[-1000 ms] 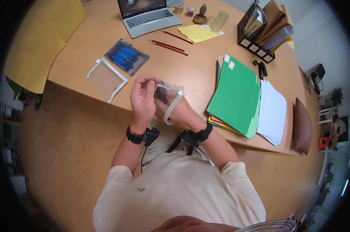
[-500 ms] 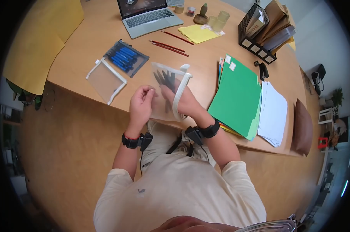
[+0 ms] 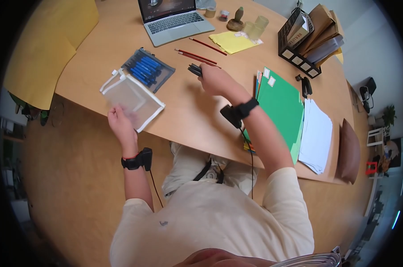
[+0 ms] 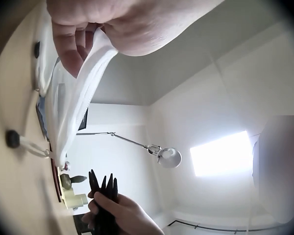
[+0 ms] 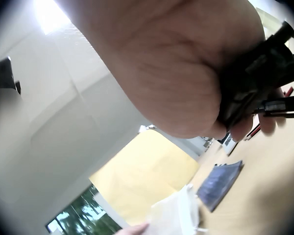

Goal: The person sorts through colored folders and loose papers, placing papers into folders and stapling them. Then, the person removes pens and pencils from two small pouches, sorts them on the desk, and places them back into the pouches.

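My right hand (image 3: 217, 80) grips a bundle of black pens (image 3: 195, 70) above the table; the right wrist view shows the pens (image 5: 255, 78) across the palm. My left hand (image 3: 122, 125) pinches the edge of a clear pouch with a white zip (image 3: 139, 99), held over another clear white-edged pouch (image 3: 109, 83). In the left wrist view the fingers curl round the white pouch edge (image 4: 90, 61). Beside them lies a dark mesh pouch of blue pens (image 3: 144, 67).
Red pencils (image 3: 197, 57), a laptop (image 3: 175, 23) and a yellow sheet (image 3: 232, 42) lie beyond the hands. To the right are green folders (image 3: 279, 107), white papers (image 3: 315, 133), a black stapler (image 3: 305, 86) and a file box (image 3: 299, 60).
The black pens have come out of the clear pouch in my right hand, which moved up and right. My left hand moved left with the pouch, which looks flat.
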A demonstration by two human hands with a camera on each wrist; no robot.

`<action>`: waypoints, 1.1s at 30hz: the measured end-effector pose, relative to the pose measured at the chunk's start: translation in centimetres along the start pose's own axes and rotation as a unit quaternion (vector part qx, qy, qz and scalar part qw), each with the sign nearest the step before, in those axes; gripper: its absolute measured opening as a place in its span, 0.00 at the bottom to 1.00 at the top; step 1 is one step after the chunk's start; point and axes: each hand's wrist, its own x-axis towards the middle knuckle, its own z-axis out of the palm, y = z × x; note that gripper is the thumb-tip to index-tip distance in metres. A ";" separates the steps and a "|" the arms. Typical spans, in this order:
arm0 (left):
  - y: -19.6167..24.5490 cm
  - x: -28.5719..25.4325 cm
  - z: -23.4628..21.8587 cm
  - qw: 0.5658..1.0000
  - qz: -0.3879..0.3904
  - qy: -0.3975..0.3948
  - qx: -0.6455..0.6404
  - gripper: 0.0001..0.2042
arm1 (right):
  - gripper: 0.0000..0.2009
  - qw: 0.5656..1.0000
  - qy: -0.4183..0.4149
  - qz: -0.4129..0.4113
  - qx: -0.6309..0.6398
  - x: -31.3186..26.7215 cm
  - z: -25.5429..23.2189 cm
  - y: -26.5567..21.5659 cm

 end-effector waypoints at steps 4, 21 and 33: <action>-2.2 1.8 -0.8 0.997 -0.038 -0.047 0.038 0.12 | 0.12 0.999 0.020 -0.029 -0.032 5.3 3.1 1.9; 0.1 5.4 -2.0 0.979 0.110 0.008 0.172 0.16 | 0.18 0.970 0.167 -0.013 -0.177 14.7 6.5 5.1; 1.2 7.6 -4.1 0.867 0.146 -0.060 0.472 0.24 | 0.28 0.965 0.215 -0.061 -0.136 13.3 4.2 -0.5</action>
